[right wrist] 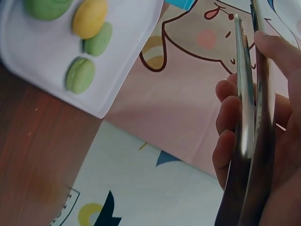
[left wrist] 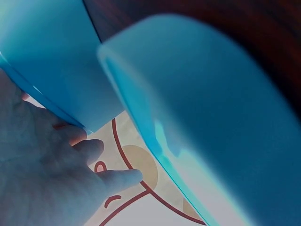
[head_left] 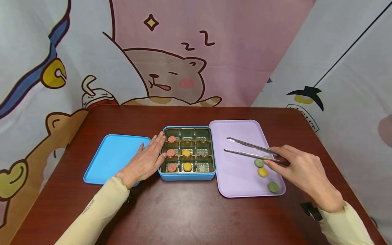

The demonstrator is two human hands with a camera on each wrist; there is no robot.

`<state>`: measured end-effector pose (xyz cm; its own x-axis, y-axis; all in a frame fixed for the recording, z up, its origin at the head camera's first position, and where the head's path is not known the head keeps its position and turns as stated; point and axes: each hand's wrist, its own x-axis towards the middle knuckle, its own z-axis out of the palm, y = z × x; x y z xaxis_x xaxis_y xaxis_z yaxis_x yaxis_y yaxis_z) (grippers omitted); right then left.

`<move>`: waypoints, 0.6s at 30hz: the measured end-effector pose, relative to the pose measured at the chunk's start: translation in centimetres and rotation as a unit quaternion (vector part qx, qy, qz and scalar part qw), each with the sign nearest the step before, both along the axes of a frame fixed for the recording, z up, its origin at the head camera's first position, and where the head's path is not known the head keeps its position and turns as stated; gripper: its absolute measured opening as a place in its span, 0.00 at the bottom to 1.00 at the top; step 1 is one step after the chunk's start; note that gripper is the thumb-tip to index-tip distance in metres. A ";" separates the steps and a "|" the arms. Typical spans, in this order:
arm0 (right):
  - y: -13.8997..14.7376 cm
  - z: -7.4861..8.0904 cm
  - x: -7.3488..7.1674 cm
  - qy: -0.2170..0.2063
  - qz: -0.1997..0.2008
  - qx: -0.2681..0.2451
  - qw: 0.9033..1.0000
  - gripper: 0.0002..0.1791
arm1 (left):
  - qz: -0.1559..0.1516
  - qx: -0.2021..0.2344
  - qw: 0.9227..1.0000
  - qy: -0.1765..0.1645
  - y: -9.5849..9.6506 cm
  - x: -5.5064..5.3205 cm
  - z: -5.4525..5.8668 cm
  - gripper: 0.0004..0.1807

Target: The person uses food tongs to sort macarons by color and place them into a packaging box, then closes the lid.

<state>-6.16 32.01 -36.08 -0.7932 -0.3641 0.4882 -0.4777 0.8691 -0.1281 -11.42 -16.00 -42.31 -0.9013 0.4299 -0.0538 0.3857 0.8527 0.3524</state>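
Note:
My left hand lies with straight fingers against the left rim of a blue box with a gold-toned divided insert. Three pink macarons sit in the left column. Yellow macarons occupy the middle column's front and middle compartments. My right hand grips metal tongs, their tips apart over a lilac tray with nothing between them. Toward the tray's right side lie green macarons and a yellow macaron; one green macaron is partly hidden by the tongs. In the right wrist view, fingers wrap the tongs.
A blue lid lies left of the box, partly behind my left forearm. The tray stands close against the box's right side. All rest on a dark brown table, with a cartoon-printed cloth behind its far edge.

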 end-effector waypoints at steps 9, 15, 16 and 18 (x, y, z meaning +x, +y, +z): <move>1.9 -0.3 1.2 -0.024 -0.014 0.012 1.000 0.24 | -0.003 -0.002 1.000 -0.001 0.0 0.0 0.1 0.38; 3.2 -0.7 1.9 -0.045 -0.024 0.011 0.999 0.26 | -0.004 -0.002 1.000 -0.001 0.0 0.0 0.1 0.38; 3.4 -0.8 1.9 -0.050 -0.029 0.011 0.998 0.26 | -0.003 -0.001 1.000 -0.001 0.0 0.0 0.1 0.38; 3.8 -0.9 2.1 -0.061 -0.038 0.008 0.997 0.27 | -0.003 0.000 1.000 0.000 0.0 0.0 0.1 0.38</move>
